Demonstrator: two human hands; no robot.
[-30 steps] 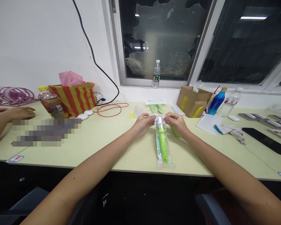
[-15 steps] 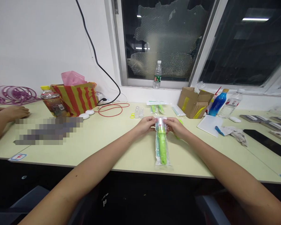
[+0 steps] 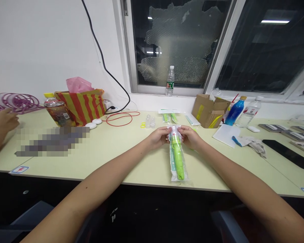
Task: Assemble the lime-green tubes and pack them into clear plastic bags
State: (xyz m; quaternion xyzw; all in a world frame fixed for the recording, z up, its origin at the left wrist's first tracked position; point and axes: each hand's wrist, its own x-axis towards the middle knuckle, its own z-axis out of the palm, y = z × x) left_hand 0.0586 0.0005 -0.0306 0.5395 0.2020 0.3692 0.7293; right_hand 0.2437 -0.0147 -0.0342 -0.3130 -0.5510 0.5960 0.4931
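A clear plastic bag [image 3: 172, 168] hangs between my hands over the table's front half. Inside it lie a long lime-green item [image 3: 178, 158] with a whitish clear upper end and a teal printed strip. My left hand [image 3: 157, 138] pinches the bag's top left corner, fingers closed. At the top right corner my right hand [image 3: 189, 136] pinches the same bag. A bit of another green thing shows behind my right hand, mostly hidden. Beyond my hands stand small clear plastic bottles [image 3: 148, 122] beside yellow-green rings [image 3: 143, 125].
Packaged green pieces [image 3: 174, 117] lie at the back, near an open cardboard box [image 3: 209, 111]. Bottles, a cloth [image 3: 254, 144] and a black flat object [image 3: 288, 153] are on the right. Left are a striped bag [image 3: 84, 106], a tea bottle [image 3: 58, 109] and another person's hand [image 3: 6, 121].
The bag's lower end has swung slightly right and nearer to me; both my hands keep their pinch. At the left, the other person's hand has lifted and moved left toward the purple item.
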